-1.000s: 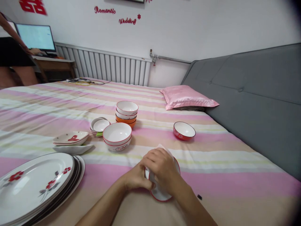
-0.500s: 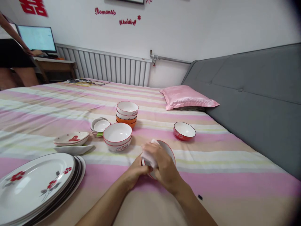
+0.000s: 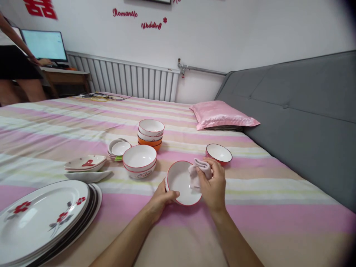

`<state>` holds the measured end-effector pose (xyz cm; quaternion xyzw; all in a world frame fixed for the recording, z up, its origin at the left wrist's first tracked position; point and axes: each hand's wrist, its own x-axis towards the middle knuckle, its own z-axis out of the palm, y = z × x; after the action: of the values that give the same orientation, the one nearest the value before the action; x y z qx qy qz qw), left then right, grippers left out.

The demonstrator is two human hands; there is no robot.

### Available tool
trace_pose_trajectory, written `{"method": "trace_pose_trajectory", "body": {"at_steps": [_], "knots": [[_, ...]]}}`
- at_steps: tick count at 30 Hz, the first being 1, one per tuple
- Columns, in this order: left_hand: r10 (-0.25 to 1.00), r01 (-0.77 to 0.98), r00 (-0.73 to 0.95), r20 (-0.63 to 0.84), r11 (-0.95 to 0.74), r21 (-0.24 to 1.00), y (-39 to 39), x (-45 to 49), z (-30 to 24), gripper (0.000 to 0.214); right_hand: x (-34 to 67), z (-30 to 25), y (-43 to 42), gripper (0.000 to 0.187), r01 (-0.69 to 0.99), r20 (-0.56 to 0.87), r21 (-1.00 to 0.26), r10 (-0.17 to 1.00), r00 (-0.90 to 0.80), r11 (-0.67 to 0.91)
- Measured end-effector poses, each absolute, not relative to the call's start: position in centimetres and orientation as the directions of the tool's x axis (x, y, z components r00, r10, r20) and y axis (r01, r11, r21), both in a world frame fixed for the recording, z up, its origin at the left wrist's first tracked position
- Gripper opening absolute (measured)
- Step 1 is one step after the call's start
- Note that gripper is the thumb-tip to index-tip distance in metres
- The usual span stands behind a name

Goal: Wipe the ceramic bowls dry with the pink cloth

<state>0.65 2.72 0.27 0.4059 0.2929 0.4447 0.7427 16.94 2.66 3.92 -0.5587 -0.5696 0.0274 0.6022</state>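
Left grip [image 3: 161,199] holds one bowl [image 3: 182,183], right grip [image 3: 215,187] one cloth [image 3: 202,170].

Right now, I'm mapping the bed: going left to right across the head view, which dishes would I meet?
Floral plate stack, small-dish stack, white-and-orange bowl stack, red-rimmed bowl in the left hand, white-lined red bowl.

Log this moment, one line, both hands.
left hand: holds red-rimmed white bowl; right hand: holds folded cloth at bowl's right side; beyond: red bowl
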Motion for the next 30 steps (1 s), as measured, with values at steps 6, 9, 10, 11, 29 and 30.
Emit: {"method": "trace_pose_trajectory", "body": {"at_steps": [6, 9, 10, 11, 29, 30], "knots": [[0.909, -0.420, 0.413, -0.054, 0.243, 0.874, 2.7, 0.8, 0.6, 0.073, 16.6, 4.1, 2.2, 0.018, 0.669, 0.719, -0.637, 0.608, 0.336, 0.384], [0.908, -0.429, 0.415, -0.053, 0.247, 0.869, 2.7, 0.9, 0.6, 0.074, 16.0, 3.3, 2.4, 0.021, 0.675, 0.721, -0.624, 0.623, 0.304, 0.393], [0.908, -0.433, 0.417, -0.051, 0.248, 0.867, 2.7, 0.9, 0.5, 0.074, 15.7, 2.9, 2.5, 0.026, 0.673, 0.703, -0.630, 0.654, 0.280, 0.389], [0.907, -0.439, 0.418, -0.049, 0.248, 0.864, 2.7, 0.9, 0.5, 0.075, 15.4, 2.6, 2.6, 0.032, 0.661, 0.672, -0.646, 0.696, 0.253, 0.383], [0.906, -0.382, 0.422, 0.028, 0.150, 0.912, 3.1, 0.9, -0.3, 0.076, 14.4, 1.0, 2.7, 0.045, 0.643, 0.427, -0.697, 0.904, 0.015, 0.318], [0.905, -0.370, 0.423, 0.041, 0.132, 0.920, 3.1, 0.9, -0.3, 0.077, 14.4, 1.0, 2.7, 0.042, 0.624, 0.403, -0.715, 0.915, 0.002, 0.313]]}}
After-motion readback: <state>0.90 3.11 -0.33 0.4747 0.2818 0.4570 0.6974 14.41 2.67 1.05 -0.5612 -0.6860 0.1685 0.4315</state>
